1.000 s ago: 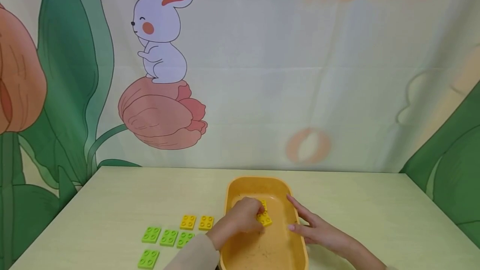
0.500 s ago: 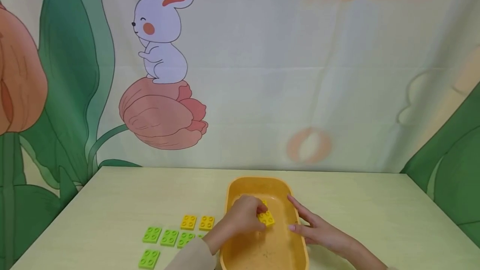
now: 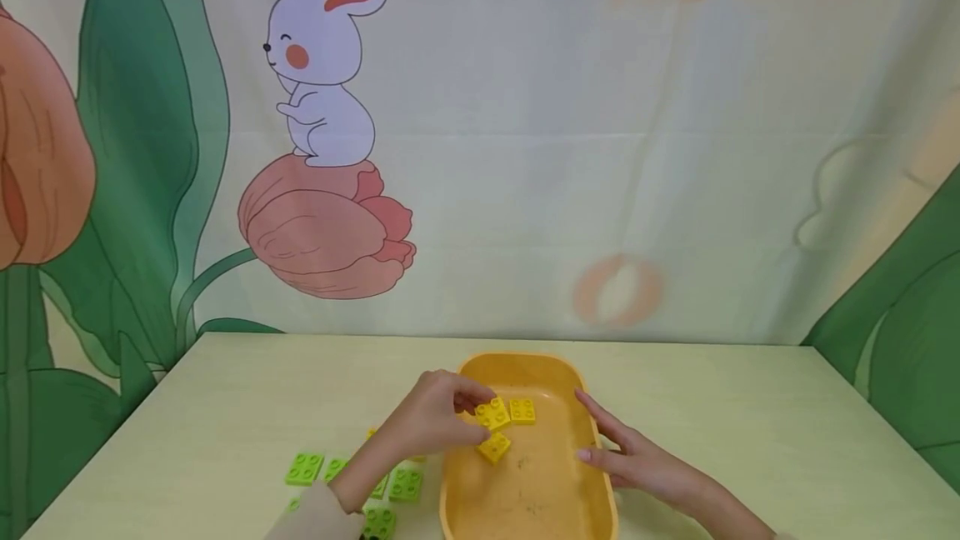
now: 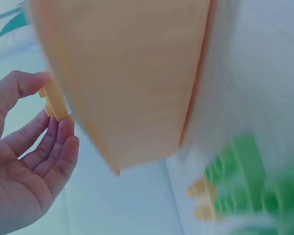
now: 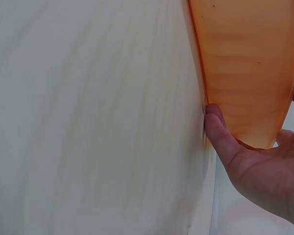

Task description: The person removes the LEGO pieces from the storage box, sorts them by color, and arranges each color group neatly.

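My left hand (image 3: 433, 417) pinches a yellow building block (image 3: 492, 413) between thumb and fingers, over the left side of the yellow-orange tray (image 3: 555, 473). The left wrist view shows this block (image 4: 55, 100) held side-on near the tray's outer wall (image 4: 122, 88). Inside the tray sit two more yellow blocks, one (image 3: 522, 412) toward the far end and one (image 3: 495, 447) just below the held block. My right hand (image 3: 637, 458) holds the tray's right side, fingertips at the rim. Seen from the right wrist, that hand (image 5: 264, 178) wraps the tray wall (image 5: 255, 73).
Left of the tray, several green blocks (image 3: 304, 469) lie studs up on the pale table (image 3: 697, 407). Yellow blocks there are mostly hidden by my left forearm. A curtain (image 3: 510, 148) printed with a rabbit and tulips hangs behind the table.
My left hand has moved left and drawn back from the tray's middle toward its left rim, bringing a yellow block along. My right hand has stayed at the tray's right side.
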Demonstrator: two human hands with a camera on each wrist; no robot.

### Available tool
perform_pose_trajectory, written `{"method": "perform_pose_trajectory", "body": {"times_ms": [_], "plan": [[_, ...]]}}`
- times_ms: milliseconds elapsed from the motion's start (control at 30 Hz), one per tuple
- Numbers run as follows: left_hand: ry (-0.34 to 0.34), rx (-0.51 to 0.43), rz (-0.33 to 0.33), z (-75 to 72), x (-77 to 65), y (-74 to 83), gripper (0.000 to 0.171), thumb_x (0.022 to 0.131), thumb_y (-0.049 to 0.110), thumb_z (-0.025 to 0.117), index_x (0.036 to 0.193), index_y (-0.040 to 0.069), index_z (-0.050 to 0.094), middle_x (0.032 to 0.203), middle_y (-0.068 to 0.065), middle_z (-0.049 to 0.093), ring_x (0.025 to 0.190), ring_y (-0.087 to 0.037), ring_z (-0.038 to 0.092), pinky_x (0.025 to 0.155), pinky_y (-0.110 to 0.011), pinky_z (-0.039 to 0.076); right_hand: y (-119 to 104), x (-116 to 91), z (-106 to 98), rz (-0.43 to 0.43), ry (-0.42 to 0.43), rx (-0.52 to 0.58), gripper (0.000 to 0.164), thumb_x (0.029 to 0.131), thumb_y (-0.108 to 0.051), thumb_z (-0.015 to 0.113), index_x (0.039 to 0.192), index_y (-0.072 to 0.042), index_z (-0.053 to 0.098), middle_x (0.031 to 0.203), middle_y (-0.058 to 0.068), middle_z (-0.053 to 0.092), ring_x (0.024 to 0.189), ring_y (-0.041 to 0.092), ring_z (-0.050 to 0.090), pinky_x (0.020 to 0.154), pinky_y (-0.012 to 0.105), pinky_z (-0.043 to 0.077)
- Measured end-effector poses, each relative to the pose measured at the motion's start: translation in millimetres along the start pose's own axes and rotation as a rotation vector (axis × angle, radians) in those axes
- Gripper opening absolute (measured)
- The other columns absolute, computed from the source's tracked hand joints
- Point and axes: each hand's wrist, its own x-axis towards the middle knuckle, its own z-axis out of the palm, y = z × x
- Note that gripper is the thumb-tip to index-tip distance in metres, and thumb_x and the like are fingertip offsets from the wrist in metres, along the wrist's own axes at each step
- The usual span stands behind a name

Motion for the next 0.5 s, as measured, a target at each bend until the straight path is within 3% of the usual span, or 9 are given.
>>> {"method": "perform_pose_trajectory", "body": {"times_ms": [267,500], "plan": [[0.074,0.006,-0.040,-28.3,-17.7,-17.8,0.034,0.070,0.008,0.075,0.103,0.002,0.067,0.099,-0.004,0.066,0.084,-0.015,0.059,0.078,-0.031,0.051,0.5,0.3,-0.6,-0.004,-0.010,0.012,0.071,0.096,-0.019,0.046,0.147,-0.022,-0.004,0.146,0.029,-0.008,0.110,0.030,0.053,0.085,0.044,0.047],[0.087,0.005,-0.149,-53.3,-32.8,-39.7,0.036,0.070,0.008,0.076,0.105,0.003,0.067,0.102,-0.006,0.065,0.087,-0.017,0.059,0.080,-0.035,0.050,-0.1,0.8,-0.5,0.004,-0.008,0.012,0.071,0.096,-0.020,0.046,0.147,-0.023,-0.004,0.146,0.029,-0.008,0.111,0.030,0.052,0.084,0.044,0.047]]}}
